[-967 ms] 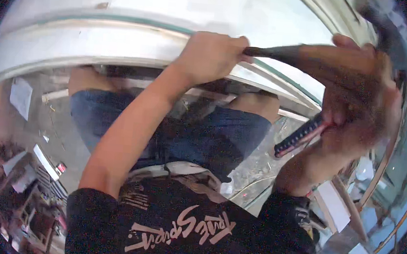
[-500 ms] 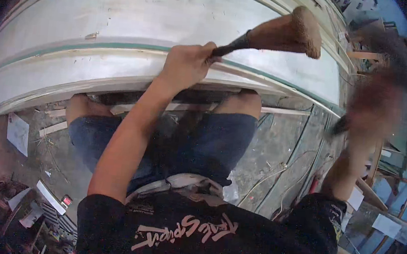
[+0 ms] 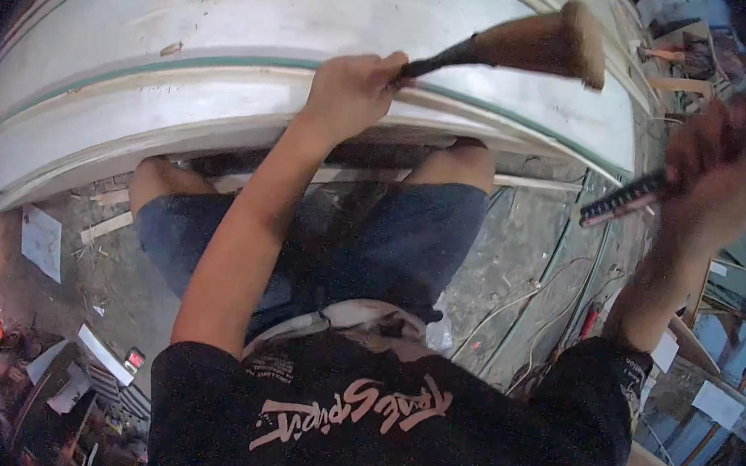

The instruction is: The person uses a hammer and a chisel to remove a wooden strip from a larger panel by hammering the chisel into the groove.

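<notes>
My left hand [image 3: 347, 98] is closed round the dark metal shank of a chisel [image 3: 521, 48] over a pale panel [image 3: 259, 15]. The chisel's thick wooden handle slants up to the right and ends in a worn, flared top. Its cutting end is hidden by the hand. Up at the right, apart from the chisel, my right hand [image 3: 712, 167] grips a hammer [image 3: 623, 203] by its dark ribbed handle. The hammer's head is lost in the blur and dark rim. A green strip [image 3: 192, 60] runs along the panel under my left hand.
A small wood chip [image 3: 171, 49] lies on the panel. My knees reach under its near edge. Cables [image 3: 510, 305] and wood strips [image 3: 109, 227] lie on the floor. Wooden boards [image 3: 679, 85] and stacked material crowd the right; clutter [image 3: 53, 382] fills the lower left.
My right hand has swung up and outward to the right with the hammer, whose ribbed handle now shows more clearly. My left hand still holds the chisel in much the same place.
</notes>
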A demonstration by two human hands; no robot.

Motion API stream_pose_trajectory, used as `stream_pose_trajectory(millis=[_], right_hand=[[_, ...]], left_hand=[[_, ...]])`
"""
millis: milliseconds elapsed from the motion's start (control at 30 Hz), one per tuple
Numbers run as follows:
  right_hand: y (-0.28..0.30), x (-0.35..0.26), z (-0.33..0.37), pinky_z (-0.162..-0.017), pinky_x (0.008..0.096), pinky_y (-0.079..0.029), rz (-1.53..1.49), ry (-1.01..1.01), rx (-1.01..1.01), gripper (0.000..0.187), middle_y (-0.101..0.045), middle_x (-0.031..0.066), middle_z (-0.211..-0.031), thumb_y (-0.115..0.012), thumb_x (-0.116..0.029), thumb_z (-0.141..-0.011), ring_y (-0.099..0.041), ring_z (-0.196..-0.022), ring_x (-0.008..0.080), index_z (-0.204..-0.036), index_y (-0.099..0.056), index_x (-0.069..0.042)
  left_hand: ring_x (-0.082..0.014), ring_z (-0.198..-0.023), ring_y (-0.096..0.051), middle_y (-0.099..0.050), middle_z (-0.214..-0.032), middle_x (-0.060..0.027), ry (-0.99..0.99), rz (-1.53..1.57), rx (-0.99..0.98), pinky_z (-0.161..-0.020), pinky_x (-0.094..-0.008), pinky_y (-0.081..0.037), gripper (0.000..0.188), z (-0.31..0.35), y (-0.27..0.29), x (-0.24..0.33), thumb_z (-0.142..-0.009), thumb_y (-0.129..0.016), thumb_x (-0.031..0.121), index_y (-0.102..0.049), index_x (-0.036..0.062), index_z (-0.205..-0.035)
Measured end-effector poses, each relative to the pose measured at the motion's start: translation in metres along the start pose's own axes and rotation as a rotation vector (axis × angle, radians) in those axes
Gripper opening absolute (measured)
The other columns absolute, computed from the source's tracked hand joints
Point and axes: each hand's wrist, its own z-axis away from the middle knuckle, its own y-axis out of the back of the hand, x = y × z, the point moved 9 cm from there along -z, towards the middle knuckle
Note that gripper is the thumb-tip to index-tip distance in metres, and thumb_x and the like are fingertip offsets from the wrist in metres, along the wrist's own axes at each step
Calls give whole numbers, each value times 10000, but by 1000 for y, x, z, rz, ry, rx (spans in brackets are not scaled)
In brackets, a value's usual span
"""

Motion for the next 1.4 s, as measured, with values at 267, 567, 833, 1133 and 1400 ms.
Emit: stream_pose_trajectory(millis=[267,567,833,1133,1400], right_hand=[[7,13,13,-514,218,-264,839,131,553,443,-462,-21,-654,-419,-462,-1049,-381,-567,51,-917,-583,-72],[35,8,7,-433,235,-257,1007,-94,453,502,-410,-52,-540,-409,-511,-1033,-362,-450,39,-801,-583,-100],[-8,57,-6,-352,234,-318,523,45,677,490,-408,-46,-489,-584,-544,-941,-410,-372,71,-832,-607,-66],[-60,58,-51,-586,349,-584,257,402,274,314,-671,125,-673,-713,-240,-901,-680,-587,205,-762,-656,36],[-16,59,-30,-402,225,-268,469,6,502,476,-449,-50,-516,-424,-494,-1029,-381,-417,47,-935,-675,-100]], left_hand=[[-332,-725,-656,-650,-749,-102,93,-187,-88,-617,-459,-498,151,0,-3,-16,-909,-608,273,-601,135,-970],[-362,-749,-649,-652,-733,-129,55,-133,-111,-640,-471,-494,172,-3,-8,-10,-948,-559,284,-602,118,-956],[-367,-864,-645,-679,-867,-160,50,-117,-288,-751,-480,-498,179,7,6,-20,-945,-558,186,-606,94,-1090],[-334,-1247,-549,-606,-1305,-166,20,-14,-264,-1059,-414,-451,696,-10,58,-10,-802,-764,161,-456,138,-1426],[-366,-887,-688,-733,-914,-114,75,354,-50,-756,-435,-551,152,-16,-4,-13,-922,-489,40,-557,58,-1056]])
